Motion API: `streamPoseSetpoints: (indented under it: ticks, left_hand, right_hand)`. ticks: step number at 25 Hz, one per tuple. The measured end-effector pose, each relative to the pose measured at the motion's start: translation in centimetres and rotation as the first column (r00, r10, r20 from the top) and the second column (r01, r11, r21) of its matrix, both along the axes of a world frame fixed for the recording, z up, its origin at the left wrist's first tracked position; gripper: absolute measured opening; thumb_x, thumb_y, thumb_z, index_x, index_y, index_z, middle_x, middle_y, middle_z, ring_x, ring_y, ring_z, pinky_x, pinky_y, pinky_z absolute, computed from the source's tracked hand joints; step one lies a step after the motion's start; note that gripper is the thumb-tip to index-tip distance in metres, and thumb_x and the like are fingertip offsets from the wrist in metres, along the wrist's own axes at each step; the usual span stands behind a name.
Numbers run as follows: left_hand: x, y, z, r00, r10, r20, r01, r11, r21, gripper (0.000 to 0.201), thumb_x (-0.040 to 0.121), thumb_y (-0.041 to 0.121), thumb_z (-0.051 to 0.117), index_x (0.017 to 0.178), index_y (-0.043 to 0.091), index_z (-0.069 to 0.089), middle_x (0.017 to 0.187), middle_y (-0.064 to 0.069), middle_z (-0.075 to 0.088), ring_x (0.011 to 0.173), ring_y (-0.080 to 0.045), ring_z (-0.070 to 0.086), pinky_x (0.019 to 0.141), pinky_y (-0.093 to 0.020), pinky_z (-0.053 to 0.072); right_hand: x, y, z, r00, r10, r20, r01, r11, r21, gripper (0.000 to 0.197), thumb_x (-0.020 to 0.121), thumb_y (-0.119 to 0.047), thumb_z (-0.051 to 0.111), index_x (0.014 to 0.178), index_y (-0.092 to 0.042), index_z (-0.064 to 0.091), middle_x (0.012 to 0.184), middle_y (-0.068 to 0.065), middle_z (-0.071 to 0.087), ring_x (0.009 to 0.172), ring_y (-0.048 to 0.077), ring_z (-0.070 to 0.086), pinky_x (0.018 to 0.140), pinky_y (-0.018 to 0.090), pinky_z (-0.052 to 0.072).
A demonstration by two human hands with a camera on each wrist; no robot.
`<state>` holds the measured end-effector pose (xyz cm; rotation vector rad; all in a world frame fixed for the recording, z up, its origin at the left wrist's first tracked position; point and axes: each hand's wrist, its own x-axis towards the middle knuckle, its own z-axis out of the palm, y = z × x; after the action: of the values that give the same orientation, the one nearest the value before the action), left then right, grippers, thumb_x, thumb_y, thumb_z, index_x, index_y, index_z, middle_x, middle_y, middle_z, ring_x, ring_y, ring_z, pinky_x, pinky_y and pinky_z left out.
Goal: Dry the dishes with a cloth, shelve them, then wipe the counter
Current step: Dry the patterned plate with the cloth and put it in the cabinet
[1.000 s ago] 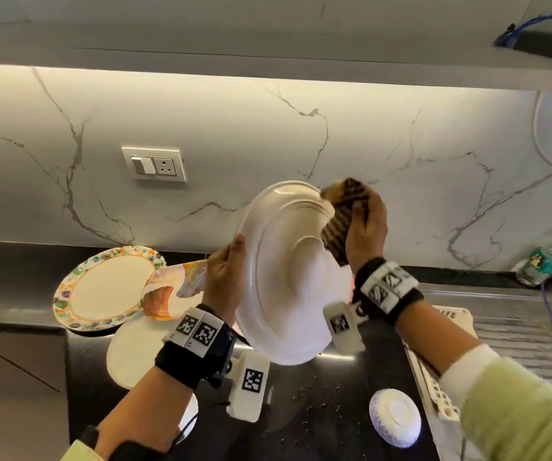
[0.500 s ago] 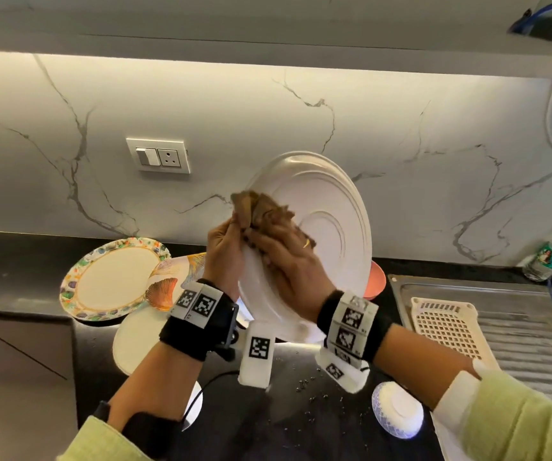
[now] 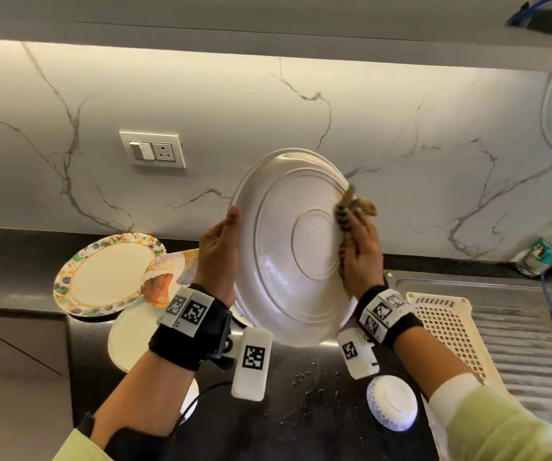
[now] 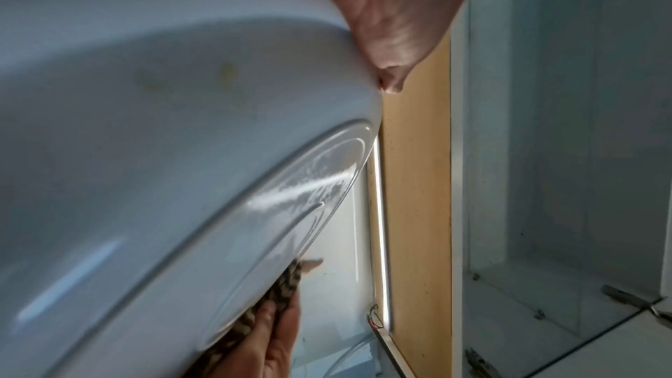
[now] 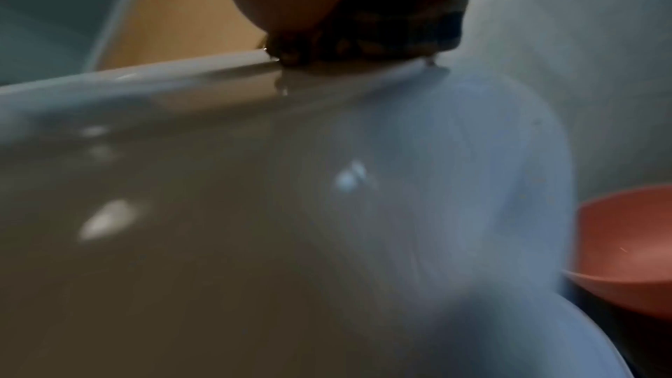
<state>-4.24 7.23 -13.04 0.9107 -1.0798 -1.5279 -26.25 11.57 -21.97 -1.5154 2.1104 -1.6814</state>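
A large white plate (image 3: 284,261) is held upright above the dark counter, its ringed underside facing me. My left hand (image 3: 218,254) grips its left rim, thumb on the near face. My right hand (image 3: 361,247) holds a brown patterned cloth (image 3: 351,207) against the plate's right rim. In the left wrist view the plate (image 4: 163,154) fills the frame and the cloth (image 4: 269,306) shows under its lower edge with my right fingers. In the right wrist view the cloth (image 5: 382,33) sits on the plate's rim (image 5: 163,76).
A flower-rimmed plate (image 3: 108,274), a shell-patterned plate (image 3: 168,277) and a plain white plate (image 3: 131,331) lie at the left. A white overturned bowl (image 3: 392,405) sits near the front. A cream drying rack (image 3: 447,327) lies on the steel drainboard. A pink bowl (image 5: 629,243) and a water bottle (image 3: 547,249) stand at the right.
My right hand has swept the cloth from the plate's left rim across to its right rim. The plate has turned a little and its underside faces me more squarely.
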Motion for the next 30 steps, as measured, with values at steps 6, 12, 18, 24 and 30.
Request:
streamPoseSetpoints:
  ticks: [6,12,18,24,30]
  left_hand:
    - [0.0,0.0,-0.3,0.995,0.095,0.011,-0.095,0.995,0.038,0.039,0.096,0.037,0.048,0.068,0.017,0.067,0.069,-0.004,0.061,0.07,-0.022,0.057,0.068,-0.03,0.048]
    - [1.5,-0.4,-0.2,0.993,0.1,0.058,-0.103,0.993,0.056,0.034,0.095,0.042,0.048,0.078,0.015,0.062,0.079,-0.013,0.056,0.076,-0.028,0.053,0.072,-0.037,0.047]
    - [3.3,-1.4,-1.1,0.978,0.182,0.098,-0.195,0.968,0.155,0.036,0.09,0.051,0.051,0.093,0.018,0.066,0.101,-0.012,0.069,0.095,-0.03,0.066,0.088,-0.046,0.052]
    - [1.9,-0.7,-1.1,0.961,0.254,0.112,-0.271,0.945,0.183,0.032,0.095,0.045,0.045,0.083,0.02,0.061,0.088,-0.003,0.066,0.084,-0.022,0.064,0.069,-0.028,0.05]
    - [0.8,-2.2,-2.2,0.905,0.354,0.237,-0.394,0.907,0.151,0.049,0.096,0.046,0.042,0.116,0.006,0.061,0.109,-0.005,0.061,0.097,-0.018,0.057,0.067,-0.015,0.045]
  right_hand:
    - [4.6,0.5,1.3,0.975,0.194,-0.104,-0.201,0.978,-0.058,0.042,0.091,-0.02,0.041,0.129,-0.013,0.056,0.134,0.009,0.05,0.127,0.02,0.042,0.113,0.028,0.027]
    - [7.5,5.9,-4.4,0.541,0.388,-0.746,-0.492,0.865,0.093,0.039,0.096,-0.015,0.038,0.134,-0.021,0.046,0.135,0.008,0.043,0.13,0.033,0.04,0.112,0.047,0.029]
    - [0.9,6.7,-5.3,0.967,0.173,-0.187,-0.172,0.985,0.023,0.042,0.091,-0.016,0.041,0.132,-0.025,0.048,0.14,-0.001,0.039,0.131,0.01,0.035,0.114,0.034,0.028]
    - [-1.3,4.7,-2.7,0.951,0.066,0.303,-0.08,0.996,0.034,0.038,0.09,-0.018,0.042,0.125,-0.026,0.054,0.132,-0.008,0.048,0.123,0.006,0.043,0.113,0.041,0.031]
    - [7.4,6.8,-4.7,0.814,0.303,-0.496,-0.378,0.924,-0.057,0.053,0.081,0.007,0.054,0.129,-0.015,0.051,0.134,0.005,0.044,0.136,0.024,0.034,0.113,0.044,0.028]
